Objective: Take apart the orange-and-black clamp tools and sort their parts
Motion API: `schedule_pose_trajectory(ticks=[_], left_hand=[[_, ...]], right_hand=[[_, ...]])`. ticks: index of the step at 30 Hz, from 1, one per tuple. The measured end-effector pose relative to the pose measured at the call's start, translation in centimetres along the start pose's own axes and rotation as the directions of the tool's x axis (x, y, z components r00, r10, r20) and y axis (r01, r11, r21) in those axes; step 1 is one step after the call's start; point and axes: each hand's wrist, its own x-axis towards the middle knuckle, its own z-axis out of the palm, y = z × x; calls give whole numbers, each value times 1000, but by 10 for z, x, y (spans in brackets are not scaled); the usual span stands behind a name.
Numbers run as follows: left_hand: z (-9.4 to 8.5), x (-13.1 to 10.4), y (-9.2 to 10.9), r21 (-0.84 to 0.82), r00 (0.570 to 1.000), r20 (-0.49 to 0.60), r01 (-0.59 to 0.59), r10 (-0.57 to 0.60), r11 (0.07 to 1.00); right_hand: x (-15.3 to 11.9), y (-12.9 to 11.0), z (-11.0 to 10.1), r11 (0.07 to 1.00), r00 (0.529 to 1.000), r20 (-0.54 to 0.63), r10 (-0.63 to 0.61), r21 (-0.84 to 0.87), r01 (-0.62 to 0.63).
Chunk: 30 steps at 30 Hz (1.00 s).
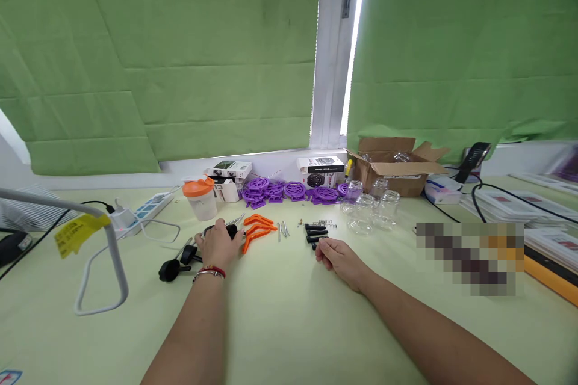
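My left hand (220,246), wearing a red and a silvery bracelet, reaches over a black rounded part (232,231) on the table, its fingers curved around it and partly hiding it. Just left of that wrist lie black round cup-like parts (169,271) with metal rods. Orange bent handles (258,230) rest to the right of the left hand, followed by thin metal pins (282,230). My right hand (336,257) is closed beside several short black tubes (315,233); what its fingers pinch, if anything, is hidden. Small coil springs (327,224) lie behind the tubes.
Purple wheel-shaped parts (294,191) line the back, near small printed boxes (321,169). Glass jars (361,213) stand before an open cardboard box (397,171). A cup with an orange lid (199,197), a power strip (151,210) and a white bent frame (118,258) are left.
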Motion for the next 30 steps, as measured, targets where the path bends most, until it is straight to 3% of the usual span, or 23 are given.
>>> schedule_pose_trajectory(ticks=[8,15,20,23,25,28,30], left_hand=[[4,-1,-1,32,997,58,-62,60,998],[7,1,-3,38,999,3,-47,47,998],[2,-1,2,-60,988,-130,-91,82,994],[-2,-8,12,-233,957,-201,-254,209,939],[-3,-16,21,-384,924,-212,-377,317,843],[-4,-29,34,-530,841,-156,-514,519,674],[-5,-36,40,-595,782,-93,-540,616,595]], right_hand=[[-1,-3,1,1000,1000,-7,0,-8,0],[0,-4,2,1000,1000,-15,11,-21,-12],[0,-1,1,1000,1000,-18,-6,-17,6],[1,-1,1,999,999,-32,-10,-47,8],[3,0,-1,998,999,-48,-18,-62,15],[13,2,-5,992,991,-118,-62,-112,49],[25,4,-9,978,976,-187,-110,-197,72]])
